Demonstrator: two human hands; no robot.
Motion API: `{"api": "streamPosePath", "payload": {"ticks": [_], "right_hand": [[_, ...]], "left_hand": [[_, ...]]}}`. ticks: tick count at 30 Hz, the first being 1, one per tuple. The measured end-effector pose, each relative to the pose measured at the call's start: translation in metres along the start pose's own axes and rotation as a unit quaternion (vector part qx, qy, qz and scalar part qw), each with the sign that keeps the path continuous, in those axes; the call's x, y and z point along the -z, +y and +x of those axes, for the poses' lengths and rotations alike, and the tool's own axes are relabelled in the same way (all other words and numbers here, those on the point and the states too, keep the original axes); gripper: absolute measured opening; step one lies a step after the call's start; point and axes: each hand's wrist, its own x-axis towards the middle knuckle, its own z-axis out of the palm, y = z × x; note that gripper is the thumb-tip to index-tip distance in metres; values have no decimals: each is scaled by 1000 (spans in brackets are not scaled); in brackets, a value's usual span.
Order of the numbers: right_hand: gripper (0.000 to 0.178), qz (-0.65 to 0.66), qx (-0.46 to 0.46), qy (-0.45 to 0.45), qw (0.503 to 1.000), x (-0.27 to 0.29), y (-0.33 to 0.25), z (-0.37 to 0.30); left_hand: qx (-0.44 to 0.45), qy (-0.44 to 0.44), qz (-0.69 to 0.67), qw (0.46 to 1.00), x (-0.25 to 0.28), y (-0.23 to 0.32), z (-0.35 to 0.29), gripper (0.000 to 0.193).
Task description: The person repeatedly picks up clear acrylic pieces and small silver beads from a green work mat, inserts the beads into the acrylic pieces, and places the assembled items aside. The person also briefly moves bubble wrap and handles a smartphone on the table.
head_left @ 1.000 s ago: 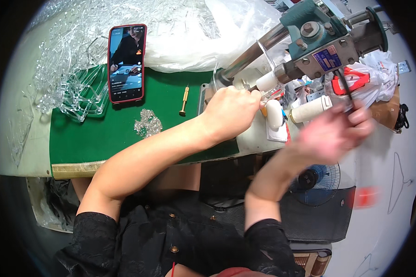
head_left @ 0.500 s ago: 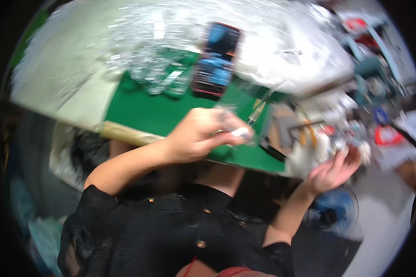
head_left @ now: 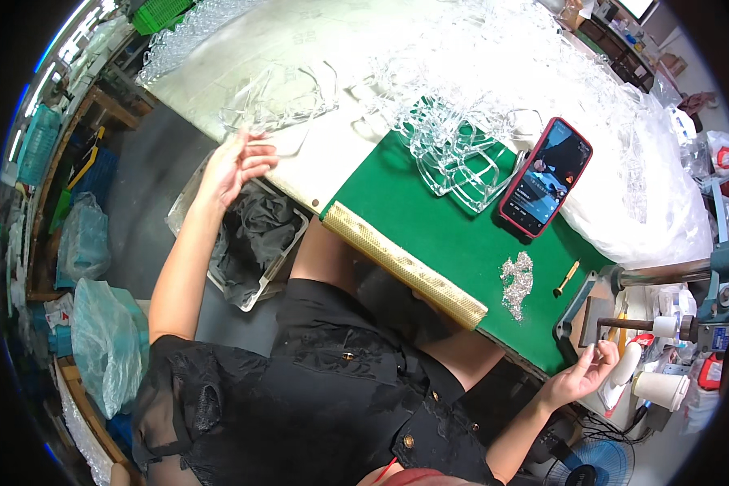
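My left hand (head_left: 239, 168) reaches over the left part of the white table, fingers apart and loosely bent. Its fingertips are at the near edge of some clear plastic eyeglass frames (head_left: 330, 91); whether they touch is hard to see. At the lower right, my right hand (head_left: 579, 379) is raised palm up, fingers loosely curled and nothing visible in it. It is beside a metal bench tool (head_left: 709, 275) and a white cup (head_left: 661, 390). More clear eyeglass frames (head_left: 466, 174) are heaped on the green mat (head_left: 397, 215). A small screwdriver (head_left: 571, 275) lies by a pile of tiny silvery parts (head_left: 517, 283).
A lit phone (head_left: 545, 178) in a red case stands beside the heap. Large clear plastic bags (head_left: 636, 194) cover the far right. A gold-coloured strip (head_left: 405, 263) lines the mat's near edge. Below the table are a bin of dark cloth (head_left: 255, 235) and a blue fan (head_left: 599, 463).
My left hand has moved from over the green mat, where it held something clear, to the table's left side and is opened. My right hand stays at the right. The view has swung left.
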Motion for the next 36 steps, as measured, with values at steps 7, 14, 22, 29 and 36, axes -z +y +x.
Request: {"api": "streamPosePath", "payload": {"ticks": [7, 14, 22, 29, 36], "right_hand": [[10, 11, -49, 0, 999, 7, -8, -27], [12, 54, -92, -62, 992, -17, -27, -24], [41, -166, 81, -371, 910, -31, -47, -14], [44, -229, 134, -327, 907, -18, -32, -21], [17, -154, 6, -256, 954, -23, -30, -16]], "left_hand": [[39, -121, 296, 947, -36, 35, 38, 33], [-551, -82, 528, 641, -176, 27, 42, 27], [-565, -142, 621, 524, -197, 58, 57, 46], [-602, -33, 631, 488, -189, 71, 41, 15], [-448, -195, 468, 736, -195, 57, 21, 21]]}}
